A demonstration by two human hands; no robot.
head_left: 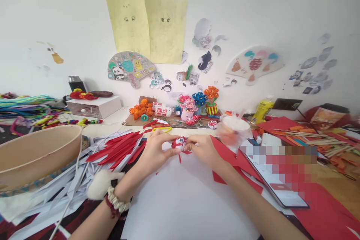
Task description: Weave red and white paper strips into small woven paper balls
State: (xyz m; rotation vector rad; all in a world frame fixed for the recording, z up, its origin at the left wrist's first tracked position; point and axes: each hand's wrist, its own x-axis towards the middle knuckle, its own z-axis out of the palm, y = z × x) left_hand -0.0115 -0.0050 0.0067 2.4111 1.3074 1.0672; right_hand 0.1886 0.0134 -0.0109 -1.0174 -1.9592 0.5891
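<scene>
A small red and white folded-paper ball (178,143) is held up between both hands over a large white sheet (191,202). My left hand (157,148) pinches its left side between thumb and fingers. From the right, my right hand (204,150) grips its edge with thumb and forefinger. A narrow red strip end (180,158) hangs below the ball. Red paper strips (118,150) and white strips lie left of the sheet. Behind the hands are yellow-handled scissors (161,129) and similar red and white balls (192,120).
A large beige bowl (42,150) stands at left, near a white fluffy ball (101,185). A phone (277,180) rests at right on red paper (323,210). A white cup (234,127), yellow bottle (263,109) and pipe-cleaner flowers (199,99) stand along the back.
</scene>
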